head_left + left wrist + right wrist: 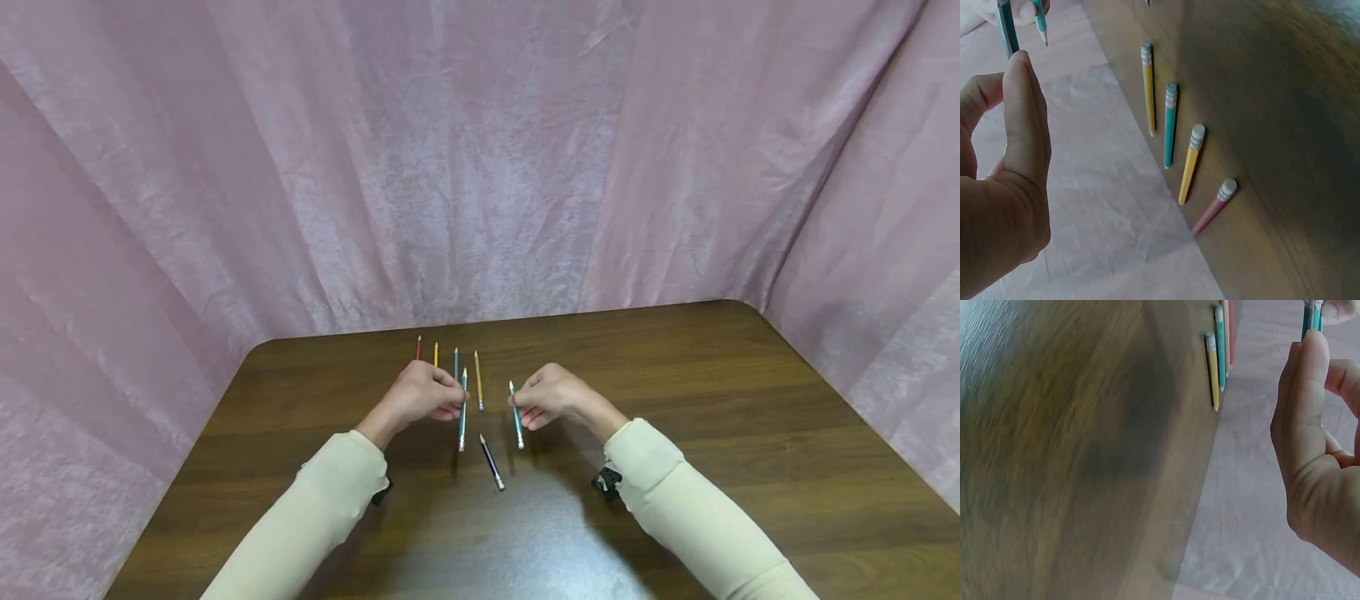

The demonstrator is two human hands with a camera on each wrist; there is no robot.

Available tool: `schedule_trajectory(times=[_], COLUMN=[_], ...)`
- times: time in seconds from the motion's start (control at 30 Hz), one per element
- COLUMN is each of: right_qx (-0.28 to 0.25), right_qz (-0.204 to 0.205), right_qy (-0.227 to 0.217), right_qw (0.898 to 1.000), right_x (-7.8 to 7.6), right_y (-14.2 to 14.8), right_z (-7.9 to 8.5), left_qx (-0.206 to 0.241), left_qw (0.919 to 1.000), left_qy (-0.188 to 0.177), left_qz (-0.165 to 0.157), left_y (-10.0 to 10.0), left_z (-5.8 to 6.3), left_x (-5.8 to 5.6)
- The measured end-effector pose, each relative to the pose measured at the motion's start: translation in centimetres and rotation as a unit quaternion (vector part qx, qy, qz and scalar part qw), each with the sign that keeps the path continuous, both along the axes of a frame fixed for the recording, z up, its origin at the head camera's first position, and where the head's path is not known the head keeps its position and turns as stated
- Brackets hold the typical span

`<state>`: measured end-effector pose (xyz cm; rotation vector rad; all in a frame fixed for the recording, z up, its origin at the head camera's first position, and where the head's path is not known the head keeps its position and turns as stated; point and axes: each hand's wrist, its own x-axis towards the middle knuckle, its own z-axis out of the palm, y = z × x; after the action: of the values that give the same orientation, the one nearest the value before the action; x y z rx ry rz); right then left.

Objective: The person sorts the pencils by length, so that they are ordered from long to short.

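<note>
Between thumb and fingertips my left hand (pixel 423 393) pinches a teal pencil (pixel 462 421), held above the table with its point away from me. My right hand (pixel 553 395) pinches another teal pencil (pixel 518 429) in the same way, a short gap to the right. On the tabletop between and nearer to me lies a dark purple pencil (pixel 491 461). Beyond the left hand lie a yellow pencil (pixel 1149 87), a teal pencil (pixel 1170 128), an orange-yellow pencil (pixel 1191 169) and a red pencil (pixel 1213 209), side by side with erasers toward me.
The brown wooden table (pixel 675 375) has rounded far corners. Pink curtains (pixel 480 167) hang right behind its far edge and along both sides. A dark device (pixel 606 482) sits at the right wrist.
</note>
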<state>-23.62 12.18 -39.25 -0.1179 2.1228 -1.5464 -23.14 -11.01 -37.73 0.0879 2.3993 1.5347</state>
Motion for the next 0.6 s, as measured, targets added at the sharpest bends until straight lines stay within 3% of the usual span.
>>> schedule_trajectory(times=[0.27, 0.6], right_qx=[0.006, 0.012], right_qz=[-0.011, -0.020], right_qy=[0.009, 0.014], right_qw=[1.000, 1.000], right_x=[-0.7, -1.7], right_y=[1.2, 2.1], right_z=[0.3, 0.9], left_qx=[0.005, 0.005], left_qw=[0.9999, 1.0000], left_qy=[0.010, -0.004], left_qz=[-0.005, -0.005], left_y=[1.2, 2.6], left_z=[0.1, 0.0], left_x=[-0.7, -1.8])
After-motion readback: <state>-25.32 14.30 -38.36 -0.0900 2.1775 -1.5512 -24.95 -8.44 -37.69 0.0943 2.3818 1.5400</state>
